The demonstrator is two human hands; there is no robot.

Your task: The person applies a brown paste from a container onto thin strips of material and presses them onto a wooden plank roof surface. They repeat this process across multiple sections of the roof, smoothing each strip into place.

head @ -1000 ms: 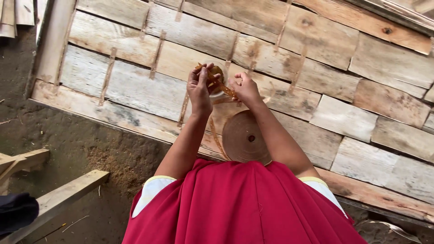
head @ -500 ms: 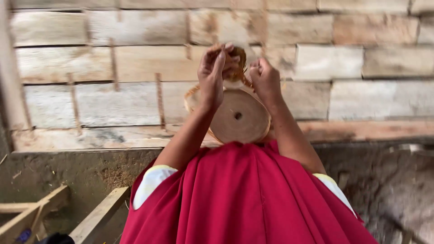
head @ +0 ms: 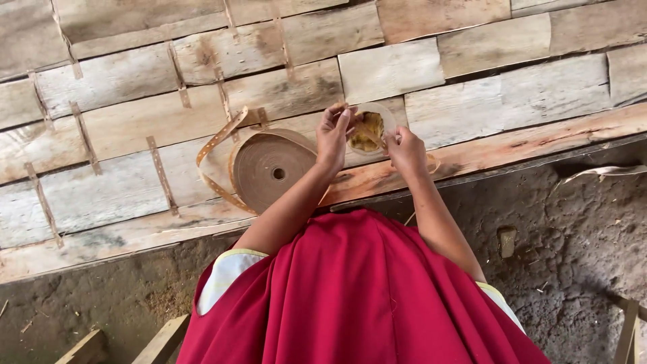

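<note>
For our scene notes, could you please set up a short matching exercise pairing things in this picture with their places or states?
Things:
1. left hand
2. right hand
3. brown tape roll
4. wooden sheets

Descriptions:
a. lies flat, a strip trailing loose
b. joined by short tape strips
c. grips the clear cup's left rim
d. at the cup's right side

Pairs: 1-c, 2-d, 3-a, 4-b

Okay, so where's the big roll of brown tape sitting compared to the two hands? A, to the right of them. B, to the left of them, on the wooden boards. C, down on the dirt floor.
B: the roll of brown tape stands on the wooden boards, left of the left hand and right hand, which hold a small round container.
</note>
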